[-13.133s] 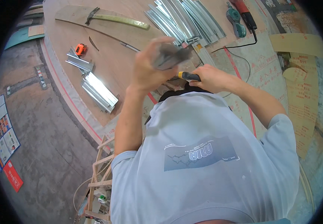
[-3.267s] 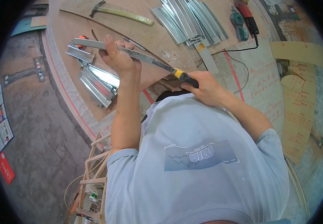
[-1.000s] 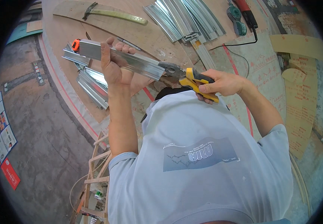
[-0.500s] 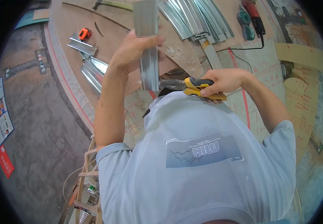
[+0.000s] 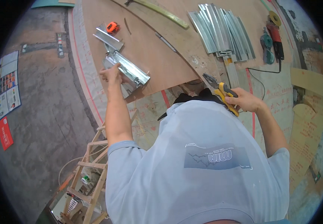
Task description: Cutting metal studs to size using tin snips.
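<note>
My right hand (image 5: 246, 100) is wrapped round the yellow-and-black handles of tin snips (image 5: 221, 89), their dark jaws pointing up and left just off the board's near edge. Over at the left, my left hand (image 5: 112, 74) has its fingers apart beside a few short metal channel pieces (image 5: 133, 69). These silvery pieces lie in an untidy group near the board's left corner. The fingers touch or nearly touch them; some fingertips are hard to make out.
An orange tape measure (image 5: 113, 27) sits beyond the channel pieces. Many metal strips (image 5: 225, 31) are stacked on the wooden board (image 5: 157, 59). A red angle grinder (image 5: 275, 39) with a cord lies to the right. A wooden frame (image 5: 94, 164) stands near my left side.
My left hand has carried the metal channel from in front of me to the group at the left and let go. The snips have come away from the channel, moving right.
</note>
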{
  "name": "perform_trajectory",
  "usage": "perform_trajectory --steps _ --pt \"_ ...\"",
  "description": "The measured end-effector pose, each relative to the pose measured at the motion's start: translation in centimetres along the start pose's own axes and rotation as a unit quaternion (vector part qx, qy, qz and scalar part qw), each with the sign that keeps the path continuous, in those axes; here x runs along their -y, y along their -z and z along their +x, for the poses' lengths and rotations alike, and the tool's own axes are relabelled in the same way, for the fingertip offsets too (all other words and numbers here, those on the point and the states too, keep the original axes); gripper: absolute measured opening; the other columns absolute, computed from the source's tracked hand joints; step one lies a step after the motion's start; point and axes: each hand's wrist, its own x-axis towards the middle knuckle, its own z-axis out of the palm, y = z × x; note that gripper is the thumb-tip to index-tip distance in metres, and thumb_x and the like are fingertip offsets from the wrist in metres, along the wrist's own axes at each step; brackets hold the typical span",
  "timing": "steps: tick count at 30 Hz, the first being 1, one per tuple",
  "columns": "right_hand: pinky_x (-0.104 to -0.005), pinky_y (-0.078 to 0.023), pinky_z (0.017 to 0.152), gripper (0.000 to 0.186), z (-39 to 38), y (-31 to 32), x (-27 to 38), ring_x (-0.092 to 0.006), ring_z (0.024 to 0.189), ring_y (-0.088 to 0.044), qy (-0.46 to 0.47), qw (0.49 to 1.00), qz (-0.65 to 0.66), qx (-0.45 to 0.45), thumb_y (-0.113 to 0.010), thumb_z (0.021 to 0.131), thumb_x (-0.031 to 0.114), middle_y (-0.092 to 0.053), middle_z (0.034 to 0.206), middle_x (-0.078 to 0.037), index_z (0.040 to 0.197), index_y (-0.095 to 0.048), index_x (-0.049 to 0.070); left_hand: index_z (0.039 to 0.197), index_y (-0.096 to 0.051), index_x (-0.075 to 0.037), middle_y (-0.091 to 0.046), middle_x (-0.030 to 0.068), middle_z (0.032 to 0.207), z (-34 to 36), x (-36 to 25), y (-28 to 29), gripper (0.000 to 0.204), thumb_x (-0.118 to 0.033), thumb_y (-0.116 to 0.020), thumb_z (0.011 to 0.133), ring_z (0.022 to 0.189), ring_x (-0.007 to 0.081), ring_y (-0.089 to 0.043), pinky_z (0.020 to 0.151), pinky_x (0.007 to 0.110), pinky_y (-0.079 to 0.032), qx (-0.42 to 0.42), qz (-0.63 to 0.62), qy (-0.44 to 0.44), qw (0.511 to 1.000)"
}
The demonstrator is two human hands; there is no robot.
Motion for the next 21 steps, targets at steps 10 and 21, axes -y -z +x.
perform_trajectory --steps 10,21 --pt "-0.0331 -0.052 0.070 0.034 -1.3 0.2 -3.6 -0.0125 0.079 -0.059 0.041 0.990 0.123 -0.058 -0.063 0.102 0.038 -0.065 0.089 -0.003 0.108 -0.061 0.005 0.125 -0.065 0.001 -0.070 0.0182 0.119 -19.6 -15.3 -12.2 0.049 -0.025 -0.075 0.085 0.105 0.0297 -0.069 0.090 0.040 -0.054 0.315 -0.083 -0.447 0.833" --pt "-0.0295 -0.049 0.065 0.030 -3.1 0.6 -7.9 -0.0101 0.080 -0.060 0.078 0.973 0.199 -0.091 -0.061 0.103 0.036 -0.069 0.093 -0.002 0.106 -0.061 0.007 0.116 -0.068 0.004 -0.074 0.0221 0.107 -31.0 -21.6 -24.6 0.059 -0.040 -0.080 0.078 0.108 0.0389 -0.070 0.096 0.044 -0.054 0.312 0.149 -0.373 0.861"
